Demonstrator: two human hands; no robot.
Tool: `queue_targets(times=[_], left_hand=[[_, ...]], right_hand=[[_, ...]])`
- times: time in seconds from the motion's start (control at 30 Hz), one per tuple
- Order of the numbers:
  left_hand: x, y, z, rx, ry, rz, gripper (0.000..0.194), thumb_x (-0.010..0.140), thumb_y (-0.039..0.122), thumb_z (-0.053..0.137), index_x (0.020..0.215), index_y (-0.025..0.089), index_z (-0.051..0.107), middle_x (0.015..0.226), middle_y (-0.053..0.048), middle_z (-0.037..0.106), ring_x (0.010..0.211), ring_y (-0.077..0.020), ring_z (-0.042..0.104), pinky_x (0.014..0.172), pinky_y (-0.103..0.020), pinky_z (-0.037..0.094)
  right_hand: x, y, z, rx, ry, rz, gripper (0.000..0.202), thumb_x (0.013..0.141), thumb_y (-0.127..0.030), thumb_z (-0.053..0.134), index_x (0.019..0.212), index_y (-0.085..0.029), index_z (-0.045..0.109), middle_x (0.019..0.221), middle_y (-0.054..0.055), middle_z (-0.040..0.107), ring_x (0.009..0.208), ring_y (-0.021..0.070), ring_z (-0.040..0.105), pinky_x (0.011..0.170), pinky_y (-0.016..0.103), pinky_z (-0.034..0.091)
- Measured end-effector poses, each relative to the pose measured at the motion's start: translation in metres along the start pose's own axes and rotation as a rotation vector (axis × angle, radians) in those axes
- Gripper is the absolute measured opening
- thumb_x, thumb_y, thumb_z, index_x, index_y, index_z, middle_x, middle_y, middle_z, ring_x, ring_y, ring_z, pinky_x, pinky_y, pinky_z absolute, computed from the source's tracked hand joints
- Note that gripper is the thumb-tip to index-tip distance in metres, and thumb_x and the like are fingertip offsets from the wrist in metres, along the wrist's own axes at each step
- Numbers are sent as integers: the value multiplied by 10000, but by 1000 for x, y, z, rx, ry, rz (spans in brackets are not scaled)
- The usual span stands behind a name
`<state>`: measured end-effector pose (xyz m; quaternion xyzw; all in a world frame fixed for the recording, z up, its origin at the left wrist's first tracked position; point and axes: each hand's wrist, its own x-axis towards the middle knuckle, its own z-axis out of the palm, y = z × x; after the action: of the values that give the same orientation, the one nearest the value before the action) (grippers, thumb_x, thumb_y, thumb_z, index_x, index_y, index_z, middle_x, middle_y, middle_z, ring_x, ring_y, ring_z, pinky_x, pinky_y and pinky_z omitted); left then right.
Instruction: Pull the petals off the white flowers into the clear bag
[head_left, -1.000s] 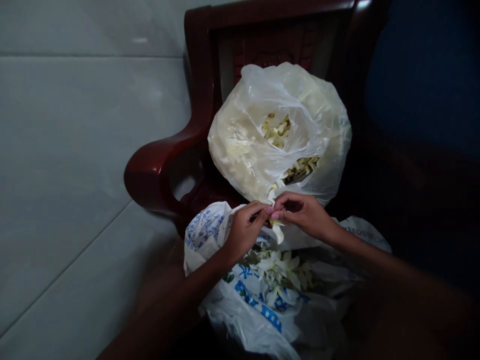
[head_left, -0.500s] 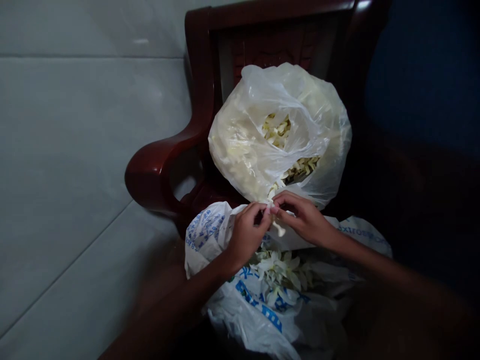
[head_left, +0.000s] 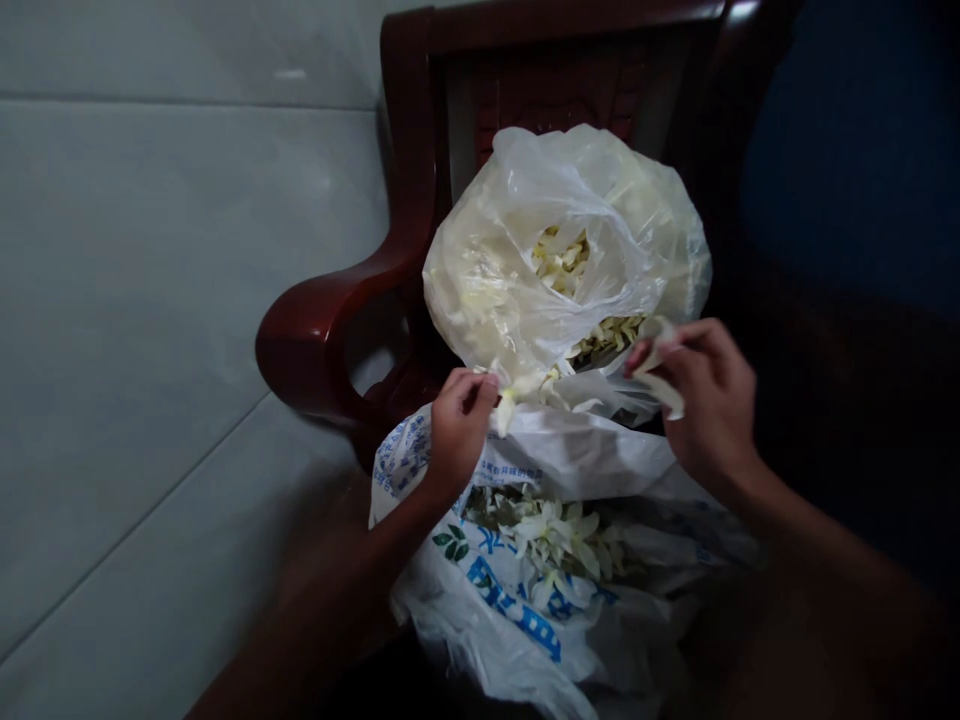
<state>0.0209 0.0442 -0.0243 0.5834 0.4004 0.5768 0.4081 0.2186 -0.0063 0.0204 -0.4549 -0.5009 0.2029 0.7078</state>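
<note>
My left hand [head_left: 459, 425] is closed in a pinch on a pale flower [head_left: 510, 395] just above the near bag's rim. Off to the right, my right hand [head_left: 709, 400] is closed on a whitish petal [head_left: 660, 385], which curls out past the fingertips and is slightly blurred. Behind both hands stands a translucent plastic bag [head_left: 472, 280], with cream flowers [head_left: 561, 262] showing through its opening. Nearer to me lies a white plastic bag with blue print [head_left: 480, 650]. Several white flowers [head_left: 555, 535] rest in it.
The bags stand on a dark red wooden chair whose curved armrest [head_left: 300, 335] juts out at the left. A grey tiled wall [head_left: 165, 260] runs along the left side. The right side is very dark.
My hands were together at the middle and are now apart. The right hand has moved right and up with a petal; the left has moved slightly left with the flower.
</note>
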Motion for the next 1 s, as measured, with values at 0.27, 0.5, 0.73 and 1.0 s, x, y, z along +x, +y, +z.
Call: queue_targets(times=[0.27,0.5,0.73,1.0], left_hand=[[-22,11,8,287,-125,200,209,866,336,498,907,169,618,960,-54,522,866,-133,546,806,-244,444],[-21,2,14,206,-259,154,298,781,385,618,995,178,613,1006,-48,494,772,-106,567,727,-223,484],[-14,12,6,201,-219,160,295,913,335,408,831,158,630,1000,-60,519,929,-144,531,837,-250,418],[-32,9,23,-387,-468,-415,316,873,426,466,893,133,584,800,-42,572,695,-119,551,659,-263,469]], right_hand=[[-17,26,5,-158,-526,174,256,759,-378,652,945,-204,625,876,39,641,816,170,594,740,299,468],[-13,17,2,-251,-631,124,211,795,-366,610,918,-195,614,860,32,638,817,165,591,730,284,447],[-15,13,0,-548,-713,-37,272,757,-408,640,925,-201,589,754,7,554,689,142,520,657,272,409],[-19,22,1,-576,-642,-284,165,842,-331,564,943,-232,650,894,59,608,837,182,553,742,316,425]])
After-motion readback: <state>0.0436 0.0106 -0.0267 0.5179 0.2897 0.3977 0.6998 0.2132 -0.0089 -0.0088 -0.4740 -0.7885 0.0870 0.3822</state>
